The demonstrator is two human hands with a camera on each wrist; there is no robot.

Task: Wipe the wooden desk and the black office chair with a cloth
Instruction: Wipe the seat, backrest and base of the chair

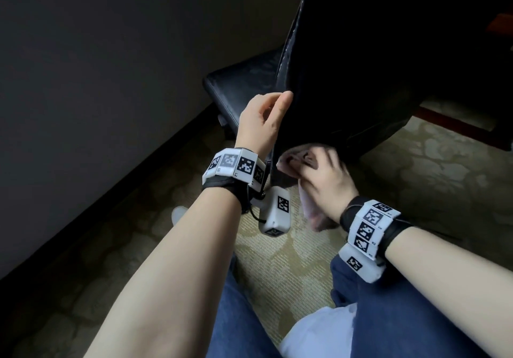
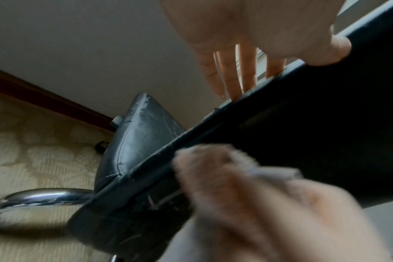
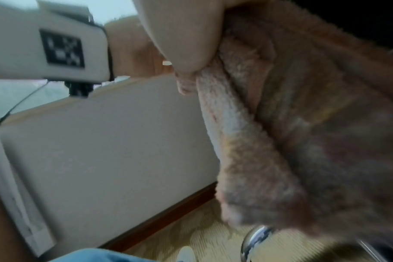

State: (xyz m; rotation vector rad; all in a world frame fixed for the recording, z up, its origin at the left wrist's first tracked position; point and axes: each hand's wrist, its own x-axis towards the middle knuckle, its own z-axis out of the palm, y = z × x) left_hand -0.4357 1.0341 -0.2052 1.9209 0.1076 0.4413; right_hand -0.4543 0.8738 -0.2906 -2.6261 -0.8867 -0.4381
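The black office chair (image 1: pixel 361 66) stands in front of me with its backrest turned toward me and its seat (image 1: pixel 244 80) beyond. My left hand (image 1: pixel 263 118) grips the backrest's left edge, thumb on the rear face and fingers round the front; the left wrist view shows this hand (image 2: pixel 247 53) on the backrest (image 2: pixel 303 124). My right hand (image 1: pixel 322 174) holds a fuzzy pinkish cloth (image 1: pixel 313 213) bunched against the backrest's lower rear. The cloth (image 3: pixel 303 141) fills the right wrist view, blurred, with my thumb (image 3: pixel 186 35) pinching it.
A pale wall (image 1: pixel 97 66) with a dark baseboard (image 1: pixel 138 177) runs along the left. Patterned carpet (image 1: pixel 277 260) lies underneath, and a chrome chair leg (image 2: pixel 40 196) curves over it. Reddish wooden furniture (image 1: pixel 458 127) stands at the right behind the chair. My knees in jeans (image 1: pixel 388 316) are below.
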